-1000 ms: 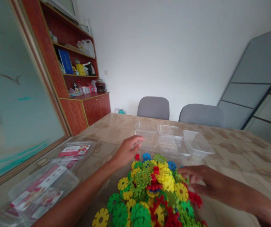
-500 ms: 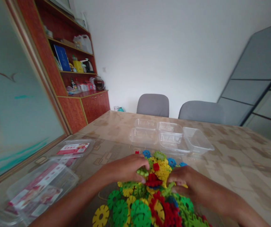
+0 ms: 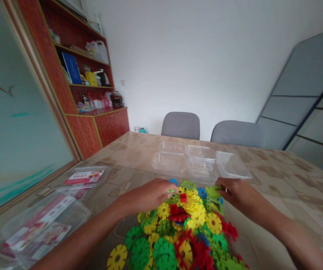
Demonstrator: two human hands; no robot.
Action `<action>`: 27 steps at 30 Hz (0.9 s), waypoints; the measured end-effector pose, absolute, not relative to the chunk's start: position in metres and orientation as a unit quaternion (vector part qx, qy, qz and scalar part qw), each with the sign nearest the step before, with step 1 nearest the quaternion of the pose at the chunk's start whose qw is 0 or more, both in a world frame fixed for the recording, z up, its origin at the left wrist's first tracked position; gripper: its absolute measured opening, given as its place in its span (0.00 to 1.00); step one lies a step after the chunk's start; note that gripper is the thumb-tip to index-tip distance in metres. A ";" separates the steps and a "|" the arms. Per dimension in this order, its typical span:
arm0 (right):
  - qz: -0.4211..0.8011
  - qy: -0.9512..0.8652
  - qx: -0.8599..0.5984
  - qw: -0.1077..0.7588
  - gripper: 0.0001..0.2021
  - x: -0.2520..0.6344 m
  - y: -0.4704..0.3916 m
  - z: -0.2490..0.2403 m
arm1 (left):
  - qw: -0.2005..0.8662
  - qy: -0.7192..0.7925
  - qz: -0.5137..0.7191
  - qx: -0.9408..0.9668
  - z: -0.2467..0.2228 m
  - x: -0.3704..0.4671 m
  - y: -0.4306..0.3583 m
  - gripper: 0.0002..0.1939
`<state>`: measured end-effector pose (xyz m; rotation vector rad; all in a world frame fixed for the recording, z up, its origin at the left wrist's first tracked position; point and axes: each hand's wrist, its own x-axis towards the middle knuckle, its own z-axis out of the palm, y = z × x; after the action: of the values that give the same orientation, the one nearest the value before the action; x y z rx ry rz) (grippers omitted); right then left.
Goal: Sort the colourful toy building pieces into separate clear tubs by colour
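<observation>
A heap of notched plastic building discs (image 3: 197,215) in yellow, green, red and blue lies in front of me. At its far left side my left hand (image 3: 155,193) is closed, pinching a light green disc (image 3: 172,191) that is mostly hidden by the fingers. Over the far right edge of the heap, my right hand (image 3: 233,187) grips another light green disc (image 3: 213,191) between thumb and fingers. A yellow disc (image 3: 214,223) and a red disc (image 3: 230,230) lie below the right hand. Blue discs (image 3: 202,193) show between the two hands.
Clear plastic containers (image 3: 200,167) stand in a group beyond the heap, with one container (image 3: 233,165) at their right. Clear lids with printed labels (image 3: 45,225) are stacked at the left. Two grey chairs (image 3: 180,125) stand behind the table (image 3: 276,180).
My right hand has moved from the heap's middle right to its far right edge with a light green disc, uncovering yellow and red discs. My left hand has shifted slightly away, still pinching its disc.
</observation>
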<state>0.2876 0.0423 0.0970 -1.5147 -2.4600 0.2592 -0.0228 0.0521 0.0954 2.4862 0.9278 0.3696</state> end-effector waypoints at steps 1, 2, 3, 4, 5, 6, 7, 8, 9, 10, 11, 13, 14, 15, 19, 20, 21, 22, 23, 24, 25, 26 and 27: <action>0.101 -0.846 -0.511 0.113 0.09 0.285 0.041 0.096 | 0.224 0.339 0.139 0.903 0.093 -0.022 0.053 0.16; 0.120 -0.853 -0.496 0.108 0.08 0.282 0.038 0.095 | 0.219 0.342 0.147 0.902 0.092 -0.021 0.054 0.16; 0.143 -0.860 -0.478 0.106 0.07 0.278 0.034 0.096 | 0.216 0.345 0.151 0.901 0.091 -0.021 0.055 0.16; 0.164 -0.865 -0.462 0.104 0.07 0.274 0.030 0.098 | 0.216 0.346 0.153 0.900 0.091 -0.021 0.055 0.16; 0.180 -0.868 -0.452 0.101 0.06 0.270 0.027 0.100 | 0.218 0.345 0.151 0.900 0.093 -0.022 0.055 0.16; 0.190 -0.868 -0.448 0.096 0.06 0.266 0.024 0.103 | 0.223 0.341 0.148 0.901 0.094 -0.022 0.053 0.16; 0.196 -0.868 -0.446 0.092 0.05 0.264 0.022 0.106 | 0.229 0.338 0.142 0.902 0.097 -0.022 0.052 0.16; 0.195 -0.869 -0.445 0.092 0.05 0.262 0.021 0.108 | 0.235 0.334 0.137 0.903 0.100 -0.022 0.049 0.16; 0.189 -0.870 -0.444 0.096 0.05 0.262 0.021 0.109 | 0.239 0.330 0.135 0.903 0.103 -0.021 0.046 0.16; 0.179 -0.872 -0.444 0.105 0.05 0.263 0.022 0.110 | 0.242 0.327 0.136 0.903 0.105 -0.021 0.043 0.16; 0.166 -0.872 -0.445 0.117 0.06 0.264 0.023 0.110 | 0.243 0.325 0.139 0.903 0.108 -0.020 0.040 0.16; 0.149 -0.870 -0.450 0.137 0.06 0.266 0.025 0.109 | 0.246 0.322 0.140 0.903 0.111 -0.018 0.035 0.16; 0.149 -0.870 -0.449 0.140 0.06 0.267 0.024 0.108 | 0.251 0.320 0.136 0.904 0.111 -0.017 0.033 0.16; 0.158 -0.871 -0.445 0.135 0.06 0.266 0.023 0.107 | 0.257 0.315 0.128 0.905 0.112 -0.016 0.031 0.16; 0.231 -0.879 -0.404 0.101 0.06 0.259 0.012 0.107 | 0.276 0.280 0.092 0.915 0.113 -0.012 0.027 0.13; 0.239 -0.879 -0.400 0.098 0.06 0.257 0.010 0.109 | 0.275 0.278 0.094 0.916 0.113 -0.011 0.026 0.12; 0.238 -0.880 -0.398 0.100 0.06 0.255 0.008 0.111 | 0.271 0.281 0.099 0.915 0.114 -0.010 0.026 0.12; 0.229 -0.882 -0.399 0.106 0.06 0.254 0.007 0.113 | 0.267 0.287 0.106 0.914 0.115 -0.010 0.025 0.13; 0.215 -0.884 -0.401 0.111 0.06 0.253 0.006 0.115 | 0.262 0.292 0.113 0.913 0.116 -0.010 0.024 0.14; 0.200 -0.886 -0.403 0.113 0.07 0.253 0.004 0.117 | 0.259 0.295 0.114 0.913 0.117 -0.010 0.023 0.15; 0.185 -0.887 -0.408 0.111 0.07 0.254 0.003 0.116 | 0.257 0.296 0.112 0.913 0.119 -0.010 0.021 0.16; 0.174 -0.887 -0.414 0.107 0.08 0.255 0.000 0.114 | 0.258 0.295 0.105 0.914 0.121 -0.010 0.019 0.17; 0.171 -0.884 -0.421 0.109 0.08 0.257 -0.003 0.111 | 0.259 0.291 0.095 0.916 0.123 -0.009 0.016 0.18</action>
<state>0.2574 -0.0034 0.1108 -1.2372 -2.5999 0.5014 -0.0093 0.0158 0.1228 2.4819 0.7895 0.2586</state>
